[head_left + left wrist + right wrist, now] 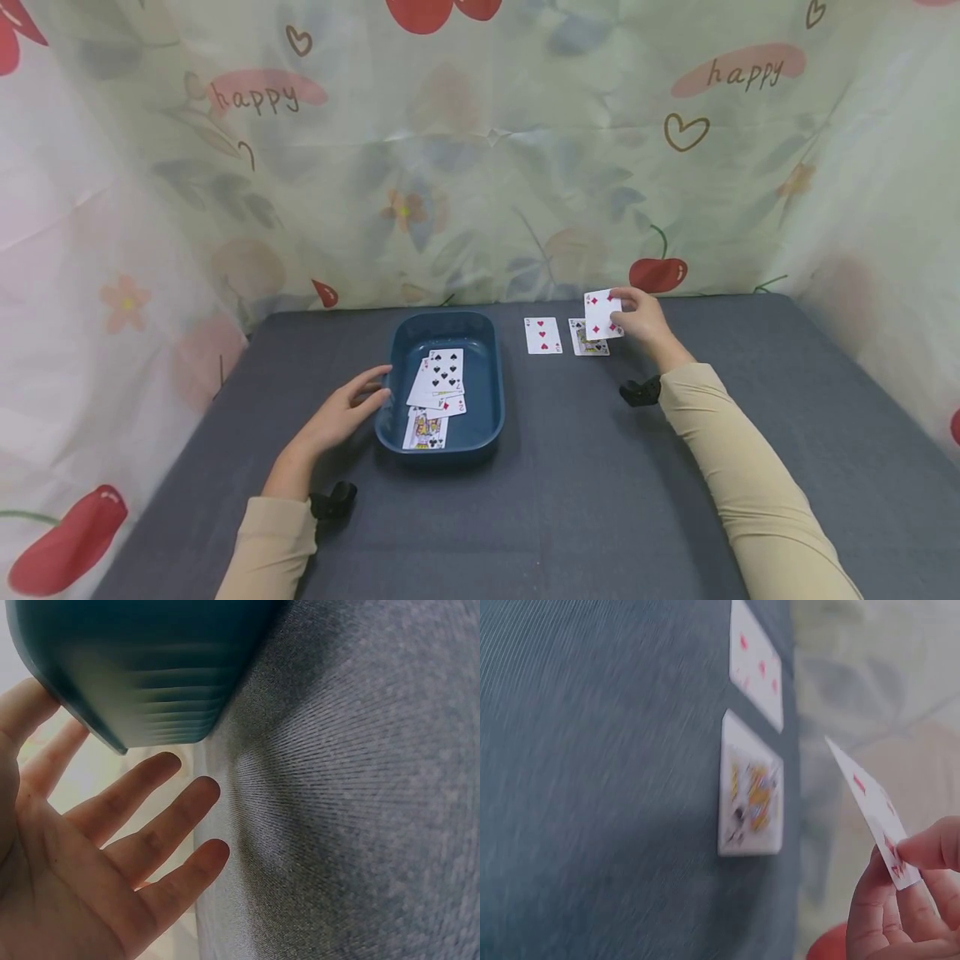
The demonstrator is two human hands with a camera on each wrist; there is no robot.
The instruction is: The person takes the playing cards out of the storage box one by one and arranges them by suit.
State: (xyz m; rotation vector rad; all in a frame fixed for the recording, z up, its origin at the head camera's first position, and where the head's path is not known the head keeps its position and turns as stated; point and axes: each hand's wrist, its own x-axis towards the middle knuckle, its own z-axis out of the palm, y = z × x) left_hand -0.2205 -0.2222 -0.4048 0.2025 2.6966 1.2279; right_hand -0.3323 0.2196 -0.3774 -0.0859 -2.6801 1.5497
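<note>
Red diamonds mark the card that is pinched between the thumb and fingertips of the right hand and held lifted above a face card lying on the grey table. Just left of that, a three of hearts is laid flat. The left hand is kept open, its straight fingers set against the side of the blue tray, in which several cards are piled.

Grey table carries blue tray, heart card, face card.
</note>
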